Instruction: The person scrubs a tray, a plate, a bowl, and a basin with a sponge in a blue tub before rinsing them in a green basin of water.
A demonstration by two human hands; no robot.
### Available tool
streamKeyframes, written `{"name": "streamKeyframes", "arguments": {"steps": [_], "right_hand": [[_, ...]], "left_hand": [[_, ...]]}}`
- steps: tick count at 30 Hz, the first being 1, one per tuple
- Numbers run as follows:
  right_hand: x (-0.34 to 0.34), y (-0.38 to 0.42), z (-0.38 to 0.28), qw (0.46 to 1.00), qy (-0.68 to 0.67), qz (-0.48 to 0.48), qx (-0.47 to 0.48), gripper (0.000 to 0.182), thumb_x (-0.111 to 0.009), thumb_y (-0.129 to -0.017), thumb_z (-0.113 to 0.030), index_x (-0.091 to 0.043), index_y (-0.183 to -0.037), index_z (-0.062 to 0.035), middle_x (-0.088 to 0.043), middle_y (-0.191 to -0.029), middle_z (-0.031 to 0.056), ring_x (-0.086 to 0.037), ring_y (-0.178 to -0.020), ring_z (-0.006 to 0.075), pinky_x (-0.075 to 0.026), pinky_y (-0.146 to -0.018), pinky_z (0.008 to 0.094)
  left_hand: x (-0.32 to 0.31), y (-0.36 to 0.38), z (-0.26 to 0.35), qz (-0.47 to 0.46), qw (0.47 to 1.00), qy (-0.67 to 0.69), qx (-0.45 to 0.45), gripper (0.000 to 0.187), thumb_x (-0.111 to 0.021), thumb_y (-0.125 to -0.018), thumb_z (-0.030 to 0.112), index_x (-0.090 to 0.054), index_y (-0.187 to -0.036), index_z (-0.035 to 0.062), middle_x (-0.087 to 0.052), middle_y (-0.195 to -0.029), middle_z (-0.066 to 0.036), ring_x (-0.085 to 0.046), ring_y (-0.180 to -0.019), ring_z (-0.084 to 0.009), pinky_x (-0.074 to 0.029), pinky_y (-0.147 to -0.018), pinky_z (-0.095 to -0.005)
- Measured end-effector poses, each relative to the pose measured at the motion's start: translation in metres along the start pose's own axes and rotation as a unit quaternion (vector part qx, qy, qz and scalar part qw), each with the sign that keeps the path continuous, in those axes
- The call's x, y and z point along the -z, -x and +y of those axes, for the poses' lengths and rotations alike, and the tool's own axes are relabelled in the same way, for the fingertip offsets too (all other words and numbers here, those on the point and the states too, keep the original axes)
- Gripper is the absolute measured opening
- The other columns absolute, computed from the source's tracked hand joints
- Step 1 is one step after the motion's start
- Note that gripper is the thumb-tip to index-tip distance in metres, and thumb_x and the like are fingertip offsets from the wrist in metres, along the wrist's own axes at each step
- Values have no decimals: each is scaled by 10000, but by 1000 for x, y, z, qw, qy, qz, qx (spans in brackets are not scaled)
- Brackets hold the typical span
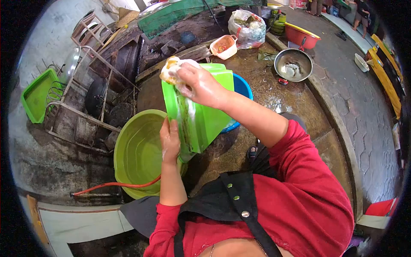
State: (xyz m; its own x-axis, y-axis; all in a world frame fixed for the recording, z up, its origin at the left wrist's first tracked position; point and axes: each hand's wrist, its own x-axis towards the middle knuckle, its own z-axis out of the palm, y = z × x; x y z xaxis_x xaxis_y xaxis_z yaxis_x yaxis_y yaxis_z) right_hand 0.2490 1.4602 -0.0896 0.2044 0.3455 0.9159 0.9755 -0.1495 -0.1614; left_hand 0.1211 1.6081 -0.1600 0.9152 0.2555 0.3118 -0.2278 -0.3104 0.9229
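A bright green plastic tray [210,124], tilted up on its side, is in front of me with soap suds along its rim and side. My left hand [170,140] is closed on its lower left edge. At the top corner, my right hand [199,85] presses a foamy, yellowish sponge [170,72] against the rim. Suds cover the fingers and most of the sponge. Below and to the left stands a large yellow-green tub [124,150] of water. Partly hidden behind the tray is a blue basin [242,87].
An orange hose [128,184] crosses the tub's near rim. A metal rack [81,109] with a green tray [40,96] stands at left. Farther off are a wok [293,65], a red basin [302,36], a strainer basket [224,47] and a filled plastic bag [246,29]. People stand at upper right.
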Motion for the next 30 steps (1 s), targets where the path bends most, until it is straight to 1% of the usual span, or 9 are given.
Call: {"name": "streamKeyframes", "arguments": {"steps": [3, 7, 11, 13, 17, 20, 25, 26, 30], "right_hand": [[-1, 8, -13, 995, 34, -91, 37, 329, -581, -688, -69, -504, -1008, -50, -515, -927, 133, -545, -801, 330, -476, -687, 396], [-24, 48, -40, 975, 138, -138, 106, 260, -515, -705, -104, -530, -959, -46, -525, -979, 105, -540, -924, 312, -460, -802, 393], [-30, 75, -60, 961, 84, -211, 161, 254, -502, -715, -142, -532, -946, -39, -524, -1000, 91, -533, -963, 282, -461, -823, 383], [-27, 86, -64, 931, 80, -248, 254, 267, -499, -718, -168, -530, -954, -45, -521, -1019, 84, -513, -1009, 256, -454, -841, 367], [-25, 104, -63, 917, 49, -249, 306, 260, -496, -720, -179, -538, -963, -97, -511, -1014, 64, -499, -1017, 241, -450, -837, 364], [-26, 90, -49, 951, 35, -236, 197, 241, -504, -712, -170, -552, -947, -185, -488, -979, 35, -526, -928, 237, -468, -782, 372], [-25, 41, -25, 981, 60, -184, -23, 292, -565, -664, -120, -564, -955, -138, -483, -961, 131, -535, -844, 339, -453, -696, 418], [-20, 34, -20, 993, 47, -107, -28, 295, -578, -652, -123, -554, -946, -115, -467, -911, 140, -520, -814, 355, -438, -682, 432], [-7, 10, 14, 986, -57, 1, -156, 202, -550, -727, -74, -508, -916, -14, -421, -970, 185, -439, -944, 364, -385, -792, 436]], "left_hand": [[-5, 3, -6, 33, 998, 62, 8, 495, -451, -897, 356, -434, -1182, -48, -514, -1128, -115, -470, -1028, -182, -338, -904, -288], [-8, -1, -8, 143, 973, 166, 69, 506, -372, -911, 435, -487, -1115, -14, -548, -1049, -111, -500, -984, -166, -375, -874, -298], [10, -13, -21, 81, 966, 223, 106, 484, -362, -918, 420, -487, -1101, -11, -570, -1010, -100, -542, -920, -158, -431, -808, -282], [11, -16, -23, 70, 970, 226, 58, 525, -387, -902, 434, -453, -1151, -23, -555, -1057, -130, -582, -876, -193, -477, -763, -306], [7, -17, -3, 138, 950, 270, 80, 347, -448, -908, 308, -497, -1038, -9, -562, -994, -104, -561, -868, -167, -462, -759, -285], [13, -20, -10, 143, 968, 198, 65, 285, -469, -903, 253, -508, -1005, -9, -553, -993, -88, -532, -881, -144, -426, -776, -259], [0, -10, 10, 79, 993, 85, 20, 269, -539, -852, 150, -520, -1066, -11, -565, -992, -64, -507, -888, -123, -399, -795, -258], [-5, -8, 17, 73, 993, 92, 31, 287, -556, -836, 141, -519, -1076, -11, -565, -994, -66, -509, -889, -127, -401, -800, -263], [-3, -2, 22, 50, 997, 45, 34, 309, -539, -820, 110, -502, -1090, -36, -560, -1001, -94, -514, -892, -158, -399, -816, -290]]}}
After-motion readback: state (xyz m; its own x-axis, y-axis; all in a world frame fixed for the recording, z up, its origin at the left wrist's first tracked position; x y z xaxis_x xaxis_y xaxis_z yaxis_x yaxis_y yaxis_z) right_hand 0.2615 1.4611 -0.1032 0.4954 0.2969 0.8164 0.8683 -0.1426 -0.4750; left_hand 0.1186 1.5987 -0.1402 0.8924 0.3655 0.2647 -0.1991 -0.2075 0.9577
